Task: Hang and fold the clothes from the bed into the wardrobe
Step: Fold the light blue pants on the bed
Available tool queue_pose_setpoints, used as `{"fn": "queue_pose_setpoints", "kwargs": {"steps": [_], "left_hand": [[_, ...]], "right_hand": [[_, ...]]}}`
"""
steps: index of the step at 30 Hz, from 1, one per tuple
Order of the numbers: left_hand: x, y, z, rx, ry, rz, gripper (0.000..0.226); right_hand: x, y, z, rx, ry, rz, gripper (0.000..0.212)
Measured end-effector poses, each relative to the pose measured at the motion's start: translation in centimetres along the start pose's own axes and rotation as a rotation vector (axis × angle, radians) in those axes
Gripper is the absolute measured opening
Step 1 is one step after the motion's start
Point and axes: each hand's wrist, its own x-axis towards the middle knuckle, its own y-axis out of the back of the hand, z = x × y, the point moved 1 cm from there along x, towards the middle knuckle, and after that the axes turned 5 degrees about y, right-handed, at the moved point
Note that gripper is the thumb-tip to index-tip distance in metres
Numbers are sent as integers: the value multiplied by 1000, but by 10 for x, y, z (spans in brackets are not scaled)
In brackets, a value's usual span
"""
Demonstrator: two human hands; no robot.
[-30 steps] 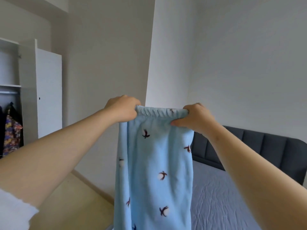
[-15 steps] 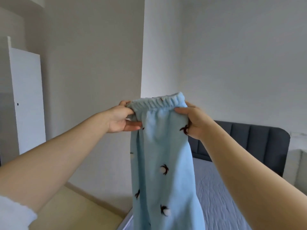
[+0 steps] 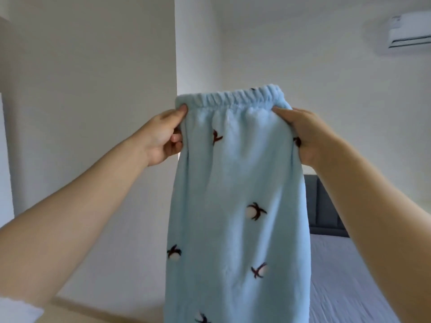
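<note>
Both arms are stretching forward and upward, forearms bare, converging on the light blue trousers. The left hand is gripping the trousers' left edge just below the waistband, thumb lying on the near face and fingers curling in at the edge. The right hand is pinching the trousers' right edge at about the same height, thumb pressing the near face.

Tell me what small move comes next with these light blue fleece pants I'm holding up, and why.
Probably bring the left hand across to the right hand, folding the light blue fleece pants in half lengthwise. Both hands pinch the elastic waistband at its two ends, and the fabric hangs flat and straight.
</note>
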Motion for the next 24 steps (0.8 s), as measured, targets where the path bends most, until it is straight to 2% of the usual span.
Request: {"fn": "queue_pose_setpoints", "kwargs": {"steps": [3,5,8,12,15,16,19,24], "left_hand": [[-4,-3,25,-13,-106,-89,27],[-1,-4,33,-5,-106,-124,29],[18,0,14,213,59,-82,34],[51,2,-64,592,345,3,26],[64,-6,-117,622,448,72,16],[70,-9,-127,547,442,80,13],[93,-18,-119,300,289,87,7],[108,-27,-55,248,12,140,14]], "right_hand": [[1,3,-20,100,-27,-83,17],[4,4,-29,143,-21,-148,18],[14,12,-13,14,-166,-135,21],[27,29,73,-421,-371,34,15],[27,32,133,-488,-363,147,9],[31,33,144,-448,-317,184,5],[51,33,140,-266,-129,290,17],[79,21,85,-47,103,311,14]]}}
